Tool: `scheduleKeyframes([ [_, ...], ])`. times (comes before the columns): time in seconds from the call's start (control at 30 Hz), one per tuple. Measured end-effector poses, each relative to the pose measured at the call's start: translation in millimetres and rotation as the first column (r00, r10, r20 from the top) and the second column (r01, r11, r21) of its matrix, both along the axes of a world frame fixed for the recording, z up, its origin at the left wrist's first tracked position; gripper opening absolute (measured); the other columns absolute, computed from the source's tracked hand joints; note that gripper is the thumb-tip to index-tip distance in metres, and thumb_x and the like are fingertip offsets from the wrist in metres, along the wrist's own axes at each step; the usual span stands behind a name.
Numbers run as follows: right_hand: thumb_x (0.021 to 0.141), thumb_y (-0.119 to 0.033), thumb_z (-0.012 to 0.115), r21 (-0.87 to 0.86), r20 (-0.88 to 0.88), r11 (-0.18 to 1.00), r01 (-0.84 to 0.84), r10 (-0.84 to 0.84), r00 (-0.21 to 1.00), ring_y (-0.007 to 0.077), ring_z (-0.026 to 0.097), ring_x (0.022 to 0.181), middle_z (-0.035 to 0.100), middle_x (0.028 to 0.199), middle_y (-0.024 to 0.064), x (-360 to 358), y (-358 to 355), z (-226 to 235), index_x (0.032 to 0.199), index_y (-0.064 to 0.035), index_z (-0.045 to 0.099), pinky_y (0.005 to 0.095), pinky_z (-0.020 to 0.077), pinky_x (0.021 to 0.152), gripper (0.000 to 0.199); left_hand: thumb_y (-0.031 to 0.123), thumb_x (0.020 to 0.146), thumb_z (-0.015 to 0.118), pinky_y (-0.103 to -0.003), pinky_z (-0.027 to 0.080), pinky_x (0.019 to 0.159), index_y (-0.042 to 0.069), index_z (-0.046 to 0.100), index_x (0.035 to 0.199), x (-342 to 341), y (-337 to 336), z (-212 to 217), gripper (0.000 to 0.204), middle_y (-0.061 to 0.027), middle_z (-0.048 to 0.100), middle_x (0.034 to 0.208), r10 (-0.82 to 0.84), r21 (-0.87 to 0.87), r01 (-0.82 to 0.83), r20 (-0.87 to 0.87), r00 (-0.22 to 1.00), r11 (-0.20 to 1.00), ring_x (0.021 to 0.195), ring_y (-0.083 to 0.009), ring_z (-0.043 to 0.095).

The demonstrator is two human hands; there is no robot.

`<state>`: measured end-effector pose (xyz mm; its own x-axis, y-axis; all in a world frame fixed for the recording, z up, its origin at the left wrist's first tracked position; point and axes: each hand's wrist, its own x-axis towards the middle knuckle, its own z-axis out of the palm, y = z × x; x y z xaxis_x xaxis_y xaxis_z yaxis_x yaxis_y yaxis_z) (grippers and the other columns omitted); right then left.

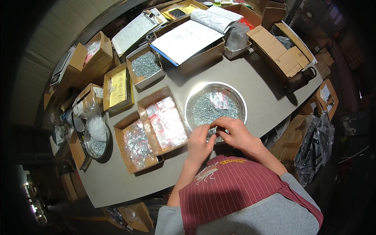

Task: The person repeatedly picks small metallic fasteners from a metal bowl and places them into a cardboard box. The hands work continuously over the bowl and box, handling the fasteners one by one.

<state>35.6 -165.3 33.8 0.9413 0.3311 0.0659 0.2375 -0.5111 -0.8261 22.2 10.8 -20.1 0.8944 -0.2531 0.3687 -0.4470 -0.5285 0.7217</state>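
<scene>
My left hand (pixel 199 141) and my right hand (pixel 232 131) meet at the near rim of a round metal bowl (pixel 239 102) full of small silver screws (pixel 211 107). Fingertips of both hands pinch together over the screws; what they hold is too small to tell, possibly a small clear bag. A few small clear bags with red strips lie on top of the screws (pixel 219 100). Left of the hands stands a cardboard box of empty small zip bags (pixel 167 121), and beside it a box of filled bags of screws (pixel 137 143).
A grey table (pixel 258 74) carries several cardboard boxes: one with loose screws (pixel 145 64), one with a yellow sheet (pixel 118 88), papers on a box (pixel 186 39). A second metal bowl with a plastic bag (pixel 96 137) sits left. Black bags (pixel 315 145) hang at the right.
</scene>
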Motion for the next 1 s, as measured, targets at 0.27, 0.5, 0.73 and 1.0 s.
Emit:
scheduleKeyframes([
  [0.27,0.088,-0.018,0.062,-0.12,0.01,0.986,-0.119,0.121,0.993,0.0366,0.065,0.093,0.067,0.1,0.0179,1,-7,-9,0.102,-0.0009,0.069,0.0439,0.0511,0.082,0.023,0.006,0.075,0.073,-0.043,0.05,0.08,0.003,0.063,0.106,2,-1,5,0.032,-0.0145,0.065,0.099,0.016,0.017,-0.017,0.06,0.998,1.0,0.093,-0.0353,0.062],
  [0.5,0.089,-0.015,0.066,-0.042,-0.033,0.995,0.094,-0.096,0.995,0.0263,0.066,0.076,0.068,0.089,0.0144,1,-6,-10,0.097,0.0007,0.068,0.0356,0.0522,0.069,0.018,0.007,0.078,0.072,-0.038,0.051,0.073,0.004,0.064,0.104,-2,-4,17,0.027,-0.0128,0.065,0.096,0.033,-0.099,-0.047,-0.132,0.991,0.994,0.085,-0.0294,0.064],
  [0.73,0.09,-0.018,0.07,0.075,-0.145,0.994,0.077,-0.066,0.987,0.015,0.061,0.069,0.065,0.079,0.0116,0,-4,-3,0.096,0.0023,0.064,0.0304,0.0495,0.063,0.021,0.01,0.082,0.073,-0.035,0.052,0.069,0.003,0.064,0.104,-4,-4,12,0.024,-0.0133,0.066,0.091,0.065,-0.191,-0.13,-0.314,0.947,0.973,0.082,-0.0275,0.066],
  [1.0,0.087,-0.028,0.068,0.062,-0.207,0.995,0.078,-0.064,0.976,0.0365,0.067,0.083,0.067,0.088,0.02,0,-1,-13,0.099,-0.0012,0.063,0.0425,0.051,0.073,0.03,0.008,0.082,0.072,-0.033,0.052,0.062,0.001,0.062,0.106,-1,-7,14,0.026,-0.0131,0.067,0.093,0.101,-0.095,-0.117,-0.162,0.982,0.989,0.077,-0.0242,0.067],
])
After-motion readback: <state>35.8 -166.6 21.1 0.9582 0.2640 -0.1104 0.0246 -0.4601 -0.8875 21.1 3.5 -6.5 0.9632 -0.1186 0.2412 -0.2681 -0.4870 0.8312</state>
